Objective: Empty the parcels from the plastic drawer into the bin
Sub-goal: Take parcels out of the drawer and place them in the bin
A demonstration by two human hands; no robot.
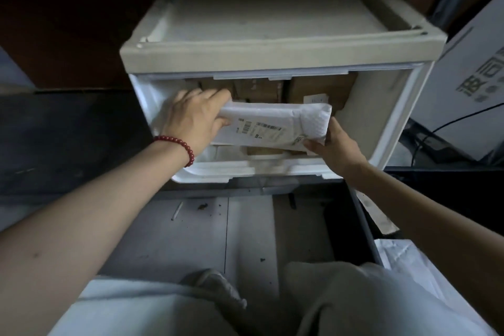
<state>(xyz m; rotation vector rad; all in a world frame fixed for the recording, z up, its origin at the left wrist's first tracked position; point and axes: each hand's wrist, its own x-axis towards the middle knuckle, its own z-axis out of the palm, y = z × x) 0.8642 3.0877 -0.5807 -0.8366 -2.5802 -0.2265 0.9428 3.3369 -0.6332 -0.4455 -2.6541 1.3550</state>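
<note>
A white plastic drawer point(381, 123) is pulled open from its cream cabinet point(272, 46). Inside lies a white padded parcel point(272, 123) with barcode labels, on top of brown cardboard boxes point(316, 90). My left hand point(193, 117), with a red bead bracelet at the wrist, grips the parcel's left end, thumb underneath. My right hand point(332, 144) pinches the parcel's lower right corner. The parcel sits slightly raised above the other contents. The bin is not clearly in view.
A large white carton point(469, 84) with printed characters stands to the right, a black cable in front of it. A white plastic bag point(403, 259) lies at lower right. My knees fill the bottom, over a grey floor with crumbs.
</note>
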